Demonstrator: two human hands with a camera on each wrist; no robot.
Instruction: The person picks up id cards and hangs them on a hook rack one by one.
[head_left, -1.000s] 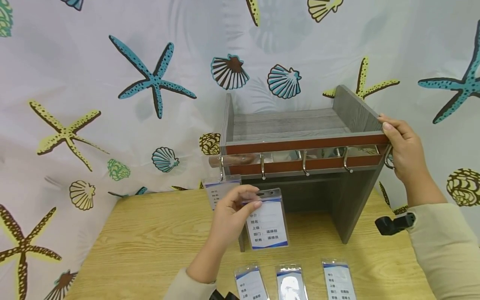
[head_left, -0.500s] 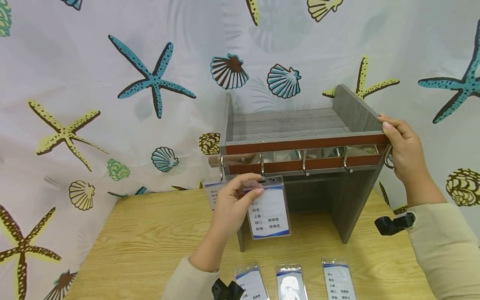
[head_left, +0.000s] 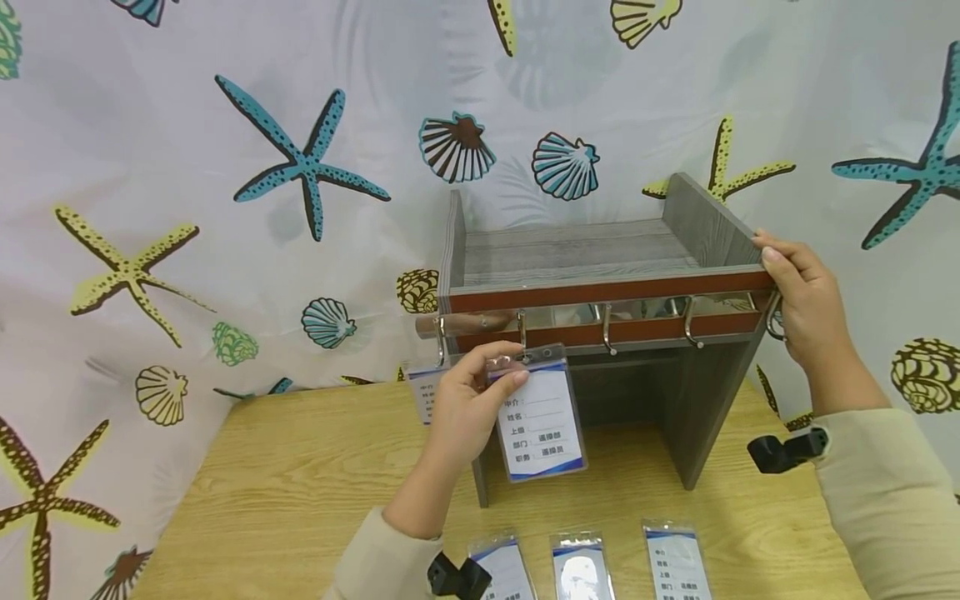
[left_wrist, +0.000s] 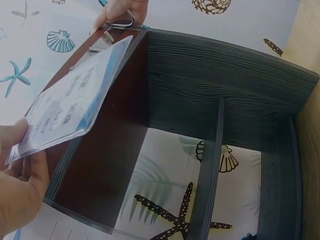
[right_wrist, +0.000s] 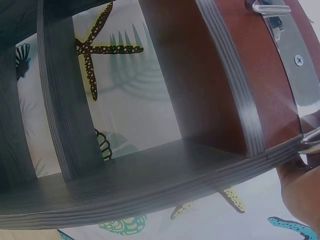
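Observation:
My left hand (head_left: 468,408) pinches a clear-sleeved badge card (head_left: 542,421) by its upper left corner, thumb in front. The card's slotted top edge overlaps the lower end of the second hook (head_left: 522,332) from the left on the metal hook rail (head_left: 562,315). In the left wrist view the badge card (left_wrist: 70,97) slants in front of the rack's reddish front. Another badge card (head_left: 423,393) hangs below the leftmost hook, partly hidden by my left hand. My right hand (head_left: 810,308) grips the right front corner of the grey wooden rack (head_left: 712,225), beside the rightmost hook.
Three more badge cards lie in a row on the wooden table near the front: a left one (head_left: 504,571), a glare-covered middle one (head_left: 581,571) and a right one (head_left: 677,567). A curtain (head_left: 360,67) printed with starfish and shells stands behind the rack.
My left hand has raised the badge card from below the rail to the second hook's tip, and the card now tilts slightly. My right hand keeps its grip on the rack.

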